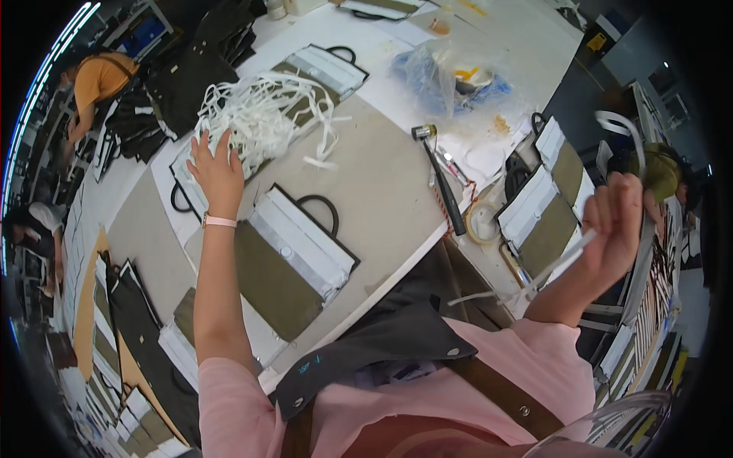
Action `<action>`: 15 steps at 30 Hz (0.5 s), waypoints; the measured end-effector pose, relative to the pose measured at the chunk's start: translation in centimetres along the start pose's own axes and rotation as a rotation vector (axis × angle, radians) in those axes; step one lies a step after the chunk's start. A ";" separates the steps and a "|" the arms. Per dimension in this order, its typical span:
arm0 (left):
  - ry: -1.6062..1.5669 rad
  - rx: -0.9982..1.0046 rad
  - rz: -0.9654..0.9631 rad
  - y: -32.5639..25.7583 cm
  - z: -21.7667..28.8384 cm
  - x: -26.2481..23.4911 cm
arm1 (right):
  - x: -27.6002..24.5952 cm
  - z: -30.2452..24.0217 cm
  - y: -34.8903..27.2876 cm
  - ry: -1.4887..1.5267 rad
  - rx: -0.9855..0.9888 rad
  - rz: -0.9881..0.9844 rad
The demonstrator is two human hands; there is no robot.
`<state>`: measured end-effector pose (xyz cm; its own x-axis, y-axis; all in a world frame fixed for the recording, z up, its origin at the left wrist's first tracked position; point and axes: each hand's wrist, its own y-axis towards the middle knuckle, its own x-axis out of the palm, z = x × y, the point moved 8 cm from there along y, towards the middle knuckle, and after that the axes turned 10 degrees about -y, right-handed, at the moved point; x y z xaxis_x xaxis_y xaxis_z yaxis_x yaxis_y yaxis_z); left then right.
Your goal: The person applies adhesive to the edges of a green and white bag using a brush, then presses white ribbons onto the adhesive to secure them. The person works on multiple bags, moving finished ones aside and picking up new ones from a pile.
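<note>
My left hand (217, 172) reaches forward with its fingers spread, at the near edge of a tangled heap of white strips (259, 114). The heap lies over an olive and white fabric panel. My right hand (615, 221) is raised at the right, fingers closed on a white strip; one end (561, 263) hangs below the fist and a loop (637, 141) curves above it. Between my arms lies an olive and white bag panel (294, 267) with a black handle (324, 210), untouched by either hand.
A hammer (441, 179) and a tape roll (482, 221) lie near the table's right edge. Behind them sits a clear plastic bag (439, 76). More panels (542, 221) are at the right. Dark pieces (195, 69) are piled at the back left, near a person in orange (103, 80).
</note>
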<state>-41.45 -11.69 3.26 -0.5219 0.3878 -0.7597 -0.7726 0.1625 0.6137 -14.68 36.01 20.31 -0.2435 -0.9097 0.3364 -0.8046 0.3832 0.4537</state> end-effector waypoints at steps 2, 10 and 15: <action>-0.220 -0.030 -0.008 -4.5 1.0 -3.0 | 1.6 6.8 -1.7 0.009 0.239 -0.007; -0.319 -0.088 -0.761 -24.2 14.4 -6.4 | 6.8 19.9 -5.5 0.327 0.694 -0.099; -0.130 0.003 -0.584 -25.1 15.0 -5.5 | 9.0 17.8 -4.8 0.610 0.627 -0.202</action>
<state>-13.75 -4.27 -4.78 0.0370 0.3413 -0.9392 -0.9172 0.3846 0.1036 -22.62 23.15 6.44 0.1211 -0.6386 0.7599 -0.9924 -0.0957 0.0777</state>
